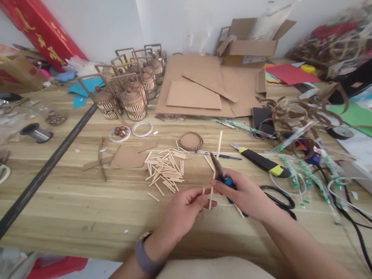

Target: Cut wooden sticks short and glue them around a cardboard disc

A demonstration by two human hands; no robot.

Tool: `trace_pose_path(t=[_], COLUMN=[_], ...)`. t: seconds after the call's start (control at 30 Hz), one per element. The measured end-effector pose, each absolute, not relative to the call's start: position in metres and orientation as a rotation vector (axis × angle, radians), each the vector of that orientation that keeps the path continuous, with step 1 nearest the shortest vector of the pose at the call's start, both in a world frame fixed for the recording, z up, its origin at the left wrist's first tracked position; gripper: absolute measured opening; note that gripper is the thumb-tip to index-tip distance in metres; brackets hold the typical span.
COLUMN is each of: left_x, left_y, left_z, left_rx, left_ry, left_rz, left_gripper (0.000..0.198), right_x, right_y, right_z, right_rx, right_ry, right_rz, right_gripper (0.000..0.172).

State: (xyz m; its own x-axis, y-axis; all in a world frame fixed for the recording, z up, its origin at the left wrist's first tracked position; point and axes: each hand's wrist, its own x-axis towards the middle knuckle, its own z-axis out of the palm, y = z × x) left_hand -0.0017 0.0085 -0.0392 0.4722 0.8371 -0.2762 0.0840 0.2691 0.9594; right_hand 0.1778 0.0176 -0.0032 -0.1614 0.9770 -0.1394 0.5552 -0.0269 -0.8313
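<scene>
My left grip (188, 206) pinched wooden stick (219, 144), tilted above table (98, 225); my right grip (248, 195) clasped blue-handled pliers (220, 169). Short-stick pile (166, 171) lay just beyond left grip. Farther back, handled baskets (135, 107) stood left of cardboard sheets (192, 96).

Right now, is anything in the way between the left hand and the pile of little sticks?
Nothing visible: only a bit of bare table lies between the left hand and the pile of sticks.
</scene>
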Motion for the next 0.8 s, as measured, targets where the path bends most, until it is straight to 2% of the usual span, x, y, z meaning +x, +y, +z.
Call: trace_pose_path(t=[0.33,0.6,0.8], left_x=[-0.003,0.004,0.003], left_y=[0.011,0.014,0.011], left_z=[-0.032,-0.038,-0.036], left_rx=[1.037,0.641,0.641], left_ry=[0.963,0.927,0.929], left_rz=[0.626,0.763,0.824], left_gripper=[0.039,0.042,0.041], right_x=[0.160,0.155,0.151], right_y=[0.017,-0.001,-0.001], right_z=[-0.012,-0.021,-0.020], right_rx=[-1.570,-1.525,-1.560], right_ry=[-1.696,-1.925,-1.835], right_rz=[1.159,0.817,0.866], right_gripper=[0.018,0.043,0.035])
